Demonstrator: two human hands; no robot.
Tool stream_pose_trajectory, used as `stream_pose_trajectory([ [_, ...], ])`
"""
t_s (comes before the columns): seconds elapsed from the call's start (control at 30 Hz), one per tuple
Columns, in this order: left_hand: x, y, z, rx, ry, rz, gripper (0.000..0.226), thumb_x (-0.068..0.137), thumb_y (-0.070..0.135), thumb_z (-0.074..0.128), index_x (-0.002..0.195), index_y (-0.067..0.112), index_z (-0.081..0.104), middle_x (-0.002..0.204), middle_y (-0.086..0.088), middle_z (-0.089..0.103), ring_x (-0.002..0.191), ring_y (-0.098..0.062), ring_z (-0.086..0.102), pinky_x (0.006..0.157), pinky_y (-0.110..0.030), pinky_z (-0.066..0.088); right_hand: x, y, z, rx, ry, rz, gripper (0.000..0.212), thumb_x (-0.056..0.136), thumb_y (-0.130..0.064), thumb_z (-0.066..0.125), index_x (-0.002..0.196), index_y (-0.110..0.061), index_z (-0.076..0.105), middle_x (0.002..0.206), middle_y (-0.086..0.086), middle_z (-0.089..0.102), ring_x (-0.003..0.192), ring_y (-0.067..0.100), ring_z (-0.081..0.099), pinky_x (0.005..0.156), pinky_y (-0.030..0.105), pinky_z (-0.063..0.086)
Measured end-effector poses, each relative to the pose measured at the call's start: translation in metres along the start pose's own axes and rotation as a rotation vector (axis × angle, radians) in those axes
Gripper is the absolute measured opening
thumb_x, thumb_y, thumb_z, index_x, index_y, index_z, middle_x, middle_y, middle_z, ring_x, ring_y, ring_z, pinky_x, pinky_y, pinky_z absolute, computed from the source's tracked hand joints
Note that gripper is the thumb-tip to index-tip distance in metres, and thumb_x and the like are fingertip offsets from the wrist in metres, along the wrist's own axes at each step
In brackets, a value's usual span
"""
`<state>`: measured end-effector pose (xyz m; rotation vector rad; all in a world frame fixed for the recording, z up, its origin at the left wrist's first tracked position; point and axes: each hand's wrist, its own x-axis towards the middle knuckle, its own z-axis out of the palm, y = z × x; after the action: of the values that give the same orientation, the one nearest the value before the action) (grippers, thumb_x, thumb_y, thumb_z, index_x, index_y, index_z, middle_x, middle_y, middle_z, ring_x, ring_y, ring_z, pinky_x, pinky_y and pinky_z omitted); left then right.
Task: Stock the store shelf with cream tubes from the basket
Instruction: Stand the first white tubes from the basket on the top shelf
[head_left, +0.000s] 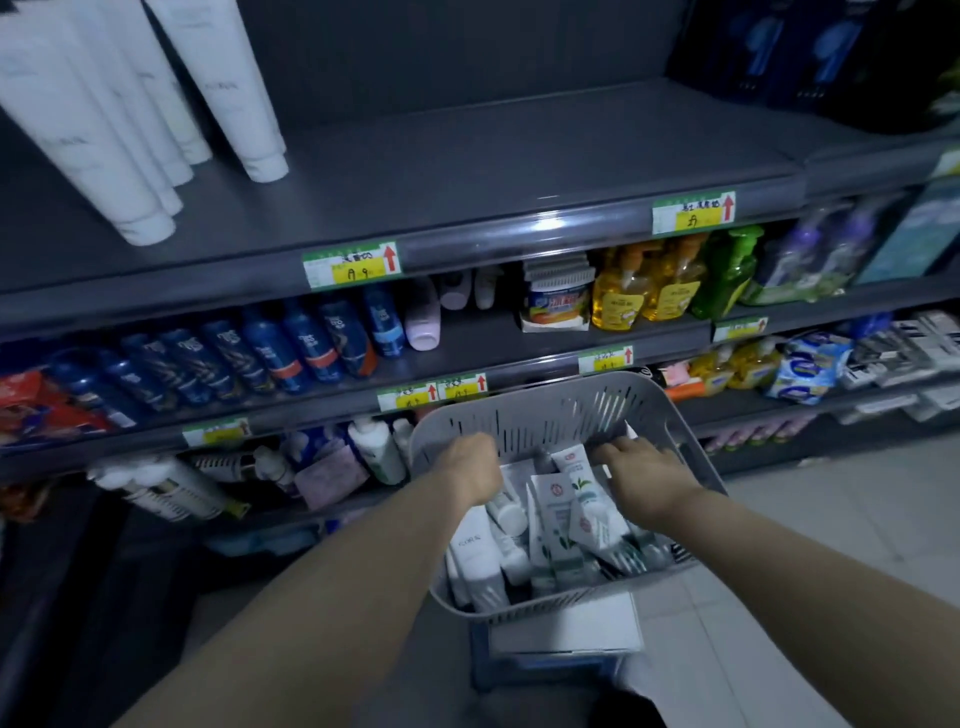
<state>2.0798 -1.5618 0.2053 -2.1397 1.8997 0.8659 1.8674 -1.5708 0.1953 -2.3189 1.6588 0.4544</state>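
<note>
A grey slotted basket (545, 405) stands low in front of the shelves and holds several cream tubes: plain white ones (478, 564) on the left, white ones with green leaf print (558, 514) in the middle. Both my hands are down inside it. My left hand (470, 467) is curled, knuckles up, over a white capped tube (509, 512). My right hand (644, 478) lies on the tubes by the basket's right wall, fingers bent and their tips hidden. The dark top shelf (467, 171) carries several tall white tubes (130, 124) standing cap down at its left end.
Lower shelves hold blue bottles (291, 353), pink bottles (423, 317), yellow and green pump bottles (670, 286) and packets (805, 369). Dark boxes (810, 52) stand at the top shelf's right. The basket rests on a white-topped blue stool (566, 634). Pale tiled floor (831, 519) lies to the right.
</note>
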Motion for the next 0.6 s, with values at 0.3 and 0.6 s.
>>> stream_pose_trajectory([
  [0.3,0.049,0.045,0.019,-0.086,-0.004,-0.05,0.024,0.095,0.008,0.051,0.073,0.016,0.048,0.074,-0.003,0.045,0.071,-0.023,0.049,0.064,-0.032,0.04,0.03,0.039,0.028,0.009,-0.151,0.047,0.058,0.093,-0.015,0.045,0.146,-0.007,0.021,0.154,0.017,0.017,0.141,0.034,0.021,0.113,0.043,0.031],
  [0.6,0.072,0.048,0.041,-0.13,-0.051,-0.085,0.034,0.096,0.012,0.055,0.128,0.0,0.054,0.127,-0.018,0.059,0.113,-0.033,0.059,0.089,-0.037,0.05,0.055,0.037,0.043,0.321,-0.318,0.137,0.091,0.094,-0.02,0.05,0.147,-0.001,-0.022,0.159,0.022,0.0,0.145,0.036,0.018,0.113,0.04,0.027],
])
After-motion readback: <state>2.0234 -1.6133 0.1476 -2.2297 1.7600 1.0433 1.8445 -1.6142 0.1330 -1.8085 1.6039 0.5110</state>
